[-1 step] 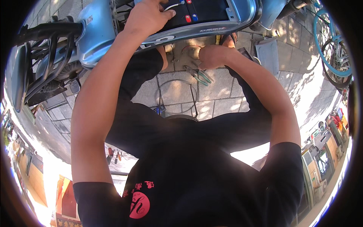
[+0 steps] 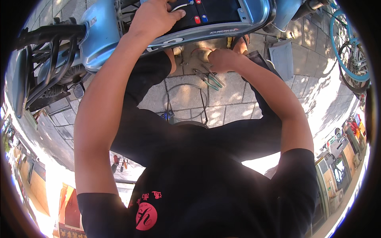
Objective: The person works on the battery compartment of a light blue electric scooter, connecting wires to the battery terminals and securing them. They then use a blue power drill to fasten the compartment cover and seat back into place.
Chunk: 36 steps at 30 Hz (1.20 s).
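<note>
1. Shifted slightly inward with right forearm (image 2: pixel 268 85) since earlier frame; almost unchanged with left hand (image 2: pixel 152 20).
2. Close beside left thumb: white wire (image 2: pixel 182 6), above black block (image 2: pixel 224 12) inside blue vehicle (image 2: pixel 99 43).
3. Bent at left fingers, partly hidden; cannot tell if gripping wire.
4. Curled at right hand (image 2: pixel 223 60); cannot tell if holding something.
5. Just below right hand: green-handled pliers (image 2: pixel 204 77), on paving (image 2: pixel 234 95).

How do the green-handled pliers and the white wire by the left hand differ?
Place: the green-handled pliers lie on the paving below the right hand; the white wire is up by the left hand, over the blue vehicle.
Shape: the pliers fork into two handles; the wire is one thin, curved strand.
Colour: the pliers pair green handles with a metal head; the wire is white.
Shared: each is near a hand.
</note>
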### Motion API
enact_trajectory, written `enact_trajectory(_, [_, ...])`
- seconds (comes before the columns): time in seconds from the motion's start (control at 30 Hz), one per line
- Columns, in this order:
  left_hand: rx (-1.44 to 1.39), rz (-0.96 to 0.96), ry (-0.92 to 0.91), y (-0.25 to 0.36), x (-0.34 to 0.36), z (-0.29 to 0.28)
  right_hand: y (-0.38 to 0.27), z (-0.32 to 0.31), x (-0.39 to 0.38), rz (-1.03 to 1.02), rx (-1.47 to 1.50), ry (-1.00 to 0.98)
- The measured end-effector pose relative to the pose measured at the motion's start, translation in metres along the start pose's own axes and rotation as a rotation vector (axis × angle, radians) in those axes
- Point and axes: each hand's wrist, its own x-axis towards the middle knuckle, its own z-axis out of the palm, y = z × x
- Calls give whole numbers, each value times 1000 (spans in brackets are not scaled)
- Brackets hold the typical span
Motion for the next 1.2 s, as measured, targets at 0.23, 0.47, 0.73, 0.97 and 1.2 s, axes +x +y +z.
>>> enact_trajectory(0.23, [-89,42,178,56,-9,-34,82,113,144,83,-287,478])
enact_trajectory(0.47, [-129,50,216,71,-8,-38,100,111,188,100,-229,589])
enact_trajectory(0.73, [-130,193,274,76,-15,-42,127,131,127,74,-169,216])
enact_trajectory(0.97, [-158,239,309,82,-17,-44,105,189,112,368,-77,220])
enact_trajectory(1.2, [-98,385,355,70,-11,-42,90,186,97,264,-302,315])
